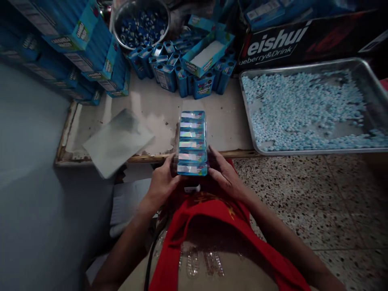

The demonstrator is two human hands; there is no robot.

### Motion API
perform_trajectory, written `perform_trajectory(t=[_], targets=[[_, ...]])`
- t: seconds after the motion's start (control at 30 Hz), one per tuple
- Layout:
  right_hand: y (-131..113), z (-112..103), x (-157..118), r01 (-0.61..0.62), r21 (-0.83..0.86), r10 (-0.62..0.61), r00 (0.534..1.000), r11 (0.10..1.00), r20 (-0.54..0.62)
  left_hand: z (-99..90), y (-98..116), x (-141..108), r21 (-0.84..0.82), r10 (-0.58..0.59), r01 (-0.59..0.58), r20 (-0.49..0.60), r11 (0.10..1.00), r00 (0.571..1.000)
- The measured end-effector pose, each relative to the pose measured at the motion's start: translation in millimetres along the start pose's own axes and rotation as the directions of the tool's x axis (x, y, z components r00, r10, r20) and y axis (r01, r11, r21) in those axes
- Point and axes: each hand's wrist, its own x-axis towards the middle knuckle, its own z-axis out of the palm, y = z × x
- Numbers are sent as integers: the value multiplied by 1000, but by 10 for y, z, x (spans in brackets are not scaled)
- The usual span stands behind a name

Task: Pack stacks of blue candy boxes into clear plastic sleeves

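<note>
A row of several blue candy packs (192, 144), with a shiny clear film over it, lies at the table's front edge and reaches over it towards me. My left hand (163, 178) is closed on the row's near left side, its thumb by the nearest pack. On the near right side my right hand (226, 176) holds the same row, thumb and fingers against its edge. The undersides of the packs and some fingertips are hidden. A pale translucent sheet (118, 141) lies left of the row and hangs over the edge.
Stacked blue boxes (87, 48) stand at the left. Behind the row are a metal bowl (117, 30) of wrapped candies, loose blue packs (165, 76) and an open blue carton (194, 69). At the right, a metal tray (254, 139) holds blue-white candies before a black box (281, 44).
</note>
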Motion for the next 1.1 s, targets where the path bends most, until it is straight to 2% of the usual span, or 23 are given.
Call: perform_trajectory(t=[0.07, 0.13, 0.23, 0.3, 0.4, 0.53, 0.7, 0.87, 0.93, 1.0, 1.1], targets=[[85, 9, -39, 24, -54, -24, 1000, 998, 12, 7, -84, 42, 239, 82, -57, -92, 969, 992], [160, 101, -84, 3, -75, -3, 1000, 997, -6, 57, -169, 76, 304, 158, -113, -127, 946, 979], [218, 325, -78, -45, -56, 41, 997, 997, -65, 195, -229, 119, 197, 175, -159, -66, 967, 982], [216, 442, -40, -64, -18, 62, 992, 998, -112, 291, -218, 124, 137, 130, -121, -62, 983, 989], [190, 504, -9, -79, 79, 92, 981, 994, -171, 398, -172, 92, 117, 80, -64, -139, 991, 987], [202, 482, -48, -90, 160, 128, 962, 983, -243, 495, -143, 37, 97, 102, -83, -214, 992, 972], [247, 468, -93, -81, 60, 97, 941, 995, -323, 573, -145, 5, 96, 95, -71, -271, 993, 958], [236, 505, -46, -36, -49, 12, 908, 998, -419, 655, -116, 15, 152, 42, 4, -300, 988, 953], [203, 499, -54, -43, -74, 8, 909, 996, -417, 662, -104, 17, 178, 8, 51, -314, 983, 949], [164, 432, -103, -60, -86, 23, 927, 994, -375, 594, -107, 11, 170, -19, 71, -291, 983, 957], [157, 183, -171, -31, 27, 35, 980, 999, -193, 302, -173, 21, -37, 16, -20, -95, 999, 995]])
